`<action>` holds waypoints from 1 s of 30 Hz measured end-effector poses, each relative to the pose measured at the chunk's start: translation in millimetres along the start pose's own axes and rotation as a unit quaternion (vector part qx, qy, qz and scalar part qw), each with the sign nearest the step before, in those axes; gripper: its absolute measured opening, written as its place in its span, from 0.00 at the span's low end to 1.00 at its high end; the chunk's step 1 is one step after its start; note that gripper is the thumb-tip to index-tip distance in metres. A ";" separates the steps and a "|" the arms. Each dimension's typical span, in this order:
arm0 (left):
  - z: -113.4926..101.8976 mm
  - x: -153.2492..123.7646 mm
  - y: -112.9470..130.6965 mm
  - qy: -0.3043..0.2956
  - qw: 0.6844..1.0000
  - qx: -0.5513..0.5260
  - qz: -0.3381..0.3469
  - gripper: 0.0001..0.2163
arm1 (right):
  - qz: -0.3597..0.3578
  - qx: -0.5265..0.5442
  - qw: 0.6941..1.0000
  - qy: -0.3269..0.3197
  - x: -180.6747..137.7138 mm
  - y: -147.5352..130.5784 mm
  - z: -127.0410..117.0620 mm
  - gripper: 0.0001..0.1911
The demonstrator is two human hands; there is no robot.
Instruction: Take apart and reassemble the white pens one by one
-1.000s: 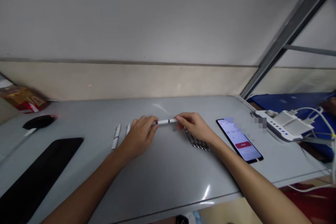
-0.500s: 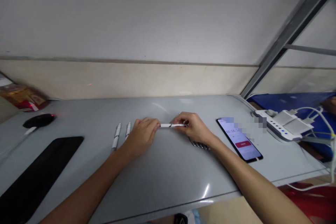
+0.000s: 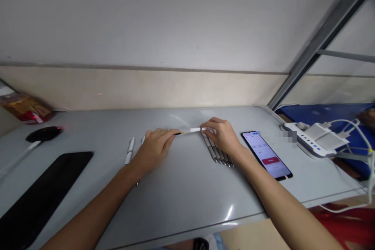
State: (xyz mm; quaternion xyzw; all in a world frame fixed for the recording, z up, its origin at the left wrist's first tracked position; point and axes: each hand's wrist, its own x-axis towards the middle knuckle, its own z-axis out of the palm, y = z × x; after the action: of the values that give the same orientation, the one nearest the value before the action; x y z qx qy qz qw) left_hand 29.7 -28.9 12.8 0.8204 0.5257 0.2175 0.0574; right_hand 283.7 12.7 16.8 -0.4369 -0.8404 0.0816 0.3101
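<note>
My left hand (image 3: 155, 148) and my right hand (image 3: 223, 136) are both pinched on one white pen (image 3: 191, 130) held level just above the grey table (image 3: 181, 195). A dark thin section of the pen shows between the left fingertips and the white barrel in the right fingers. Two white pens (image 3: 130, 150) lie beside my left hand. Several grey pens (image 3: 216, 152) lie side by side under my right hand.
A phone (image 3: 266, 154) with a lit screen lies right of my right hand. A white power strip (image 3: 310, 140) with chargers and cables sits at the far right. A black pad (image 3: 38, 199), a black mouse (image 3: 43, 134) and a red packet (image 3: 25, 108) are on the left.
My hands have drawn apart along the pen. The right hand moved right and away with the white barrel, baring a dark thin section near the left fingers.
</note>
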 end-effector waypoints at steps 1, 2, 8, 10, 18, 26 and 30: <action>0.2 0.3 -1.7 0.008 1.000 0.004 -0.006 0.16 | -0.002 -0.009 1.000 -0.002 0.3 2.1 -1.2 0.10; 0.3 0.7 -3.1 0.015 1.000 0.009 -0.012 0.15 | -0.006 -0.020 1.000 -0.004 0.6 4.0 -2.0 0.10; -0.7 2.0 -3.5 0.020 0.999 0.018 -0.021 0.14 | -0.032 -0.072 0.997 -0.011 0.1 8.2 1.1 0.12; -0.7 1.7 -2.4 0.015 1.000 0.017 -0.019 0.14 | -0.040 -0.052 0.998 -0.018 -0.6 7.3 3.4 0.12; 3.8 0.0 3.1 -0.010 1.000 0.000 -0.004 0.13 | -0.059 0.029 0.997 -0.031 -3.0 -10.3 10.9 0.14; 4.1 -1.1 1.9 -0.014 0.999 0.013 0.042 0.13 | -0.025 0.179 0.982 -0.058 -2.8 -23.4 8.9 0.14; -2.8 -0.4 5.7 -0.021 0.997 0.019 0.069 0.11 | 0.057 0.246 0.960 -0.121 -3.3 -22.1 8.3 0.23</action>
State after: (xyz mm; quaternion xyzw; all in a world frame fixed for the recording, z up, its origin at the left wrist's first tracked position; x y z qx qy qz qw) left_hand 33.2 -32.2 17.0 0.8601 0.4705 0.1937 0.0373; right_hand 265.1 -2.1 17.8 -0.3816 -0.7992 0.3554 0.2989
